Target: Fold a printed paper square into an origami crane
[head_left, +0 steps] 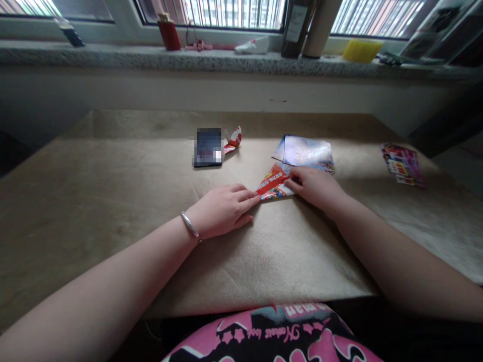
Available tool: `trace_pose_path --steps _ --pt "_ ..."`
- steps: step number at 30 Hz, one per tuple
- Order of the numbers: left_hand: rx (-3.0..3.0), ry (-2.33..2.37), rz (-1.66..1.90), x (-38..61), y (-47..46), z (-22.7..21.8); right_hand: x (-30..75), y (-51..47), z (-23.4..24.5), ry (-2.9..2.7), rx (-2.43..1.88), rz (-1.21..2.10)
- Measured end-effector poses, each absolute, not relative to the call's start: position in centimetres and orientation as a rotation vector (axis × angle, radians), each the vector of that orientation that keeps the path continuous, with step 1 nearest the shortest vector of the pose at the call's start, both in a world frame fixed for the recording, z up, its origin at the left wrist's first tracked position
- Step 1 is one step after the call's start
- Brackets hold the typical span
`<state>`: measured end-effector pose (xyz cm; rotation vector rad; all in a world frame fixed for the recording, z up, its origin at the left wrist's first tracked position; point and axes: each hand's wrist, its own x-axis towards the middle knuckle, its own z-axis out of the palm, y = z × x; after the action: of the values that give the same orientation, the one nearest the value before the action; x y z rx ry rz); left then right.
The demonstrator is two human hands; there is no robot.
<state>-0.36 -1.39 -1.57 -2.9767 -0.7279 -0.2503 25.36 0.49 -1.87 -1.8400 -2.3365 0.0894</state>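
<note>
A folded piece of printed red and white paper (272, 184) lies on the brown table (113, 201) in front of me. My left hand (222, 208), with a silver bracelet at the wrist, lies flat with its fingertips pressing the paper's left corner. My right hand (315, 187) is curled over the paper's right side, fingers pressed together on its edge. A stack of glossy printed sheets (307, 152) lies just behind the folded paper.
A dark phone (208, 147) lies at the table's middle back, with a small folded red and white paper shape (233, 139) beside it. Another printed sheet (403, 164) lies at the far right. The windowsill behind holds a red container (169, 34), a yellow item (362, 50) and bottles.
</note>
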Motion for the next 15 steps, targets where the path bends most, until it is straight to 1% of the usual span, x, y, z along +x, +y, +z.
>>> trace_pose_path --steps 4,10,15 --pt "-3.001 -0.722 -0.255 -0.3 -1.4 -1.5 25.8 0.8 -2.0 -2.324 -1.826 0.106" --pt "-3.034 -0.725 -0.235 -0.3 -1.5 -1.3 26.2 1.5 -2.3 -2.246 -1.806 0.323" --pt "-3.033 -0.732 -0.252 -0.3 -1.6 -1.3 26.1 1.4 -2.3 -2.233 -1.792 0.346"
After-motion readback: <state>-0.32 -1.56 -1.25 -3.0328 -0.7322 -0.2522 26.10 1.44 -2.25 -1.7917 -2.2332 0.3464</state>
